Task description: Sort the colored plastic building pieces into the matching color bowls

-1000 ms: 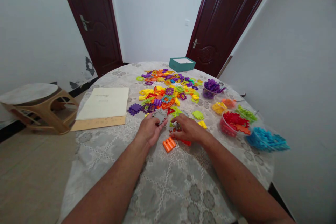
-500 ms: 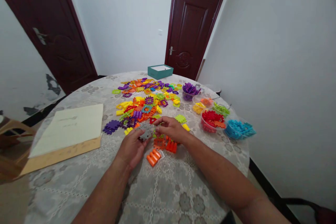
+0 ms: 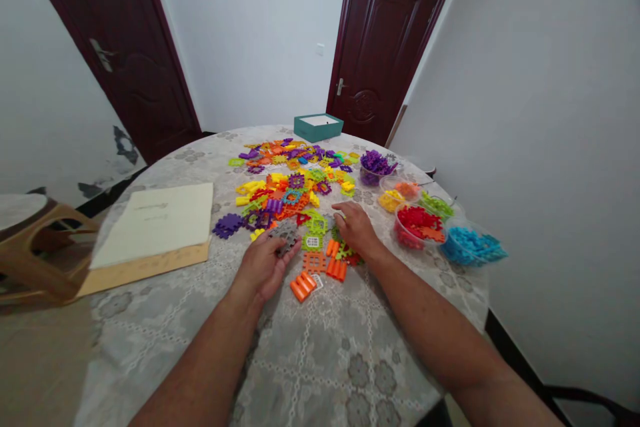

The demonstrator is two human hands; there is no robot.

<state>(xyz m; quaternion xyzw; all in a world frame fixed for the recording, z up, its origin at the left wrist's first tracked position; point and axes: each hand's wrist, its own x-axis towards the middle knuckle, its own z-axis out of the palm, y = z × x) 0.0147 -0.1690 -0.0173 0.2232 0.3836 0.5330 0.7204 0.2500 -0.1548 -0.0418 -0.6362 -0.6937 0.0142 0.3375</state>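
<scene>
head view: a round table [image 3: 320, 360] under a patterned cloth, strewn with bright plastic building pieces.
left hand [image 3: 264, 268]: closed on a grey toothed piece [image 3: 286, 233], pinched between thumb and fingers just above the cloth.
right hand [image 3: 356, 230]: palm down, fingers curled over green and orange pieces [image 3: 337, 268]; whether it grips one cannot be told.
between the hands: a green window tile [image 3: 313, 241] and an orange grid tile [image 3: 313, 261]; an orange ridged block [image 3: 303, 285] lies nearer the person.
beyond: a loose pile [image 3: 290, 177] of mixed colours, with a teal box [image 3: 318, 127] behind it.
right edge: sorted tubs, red [image 3: 417, 223] beside blue [image 3: 470, 245].
left side: a cream booklet [image 3: 157, 213].
</scene>
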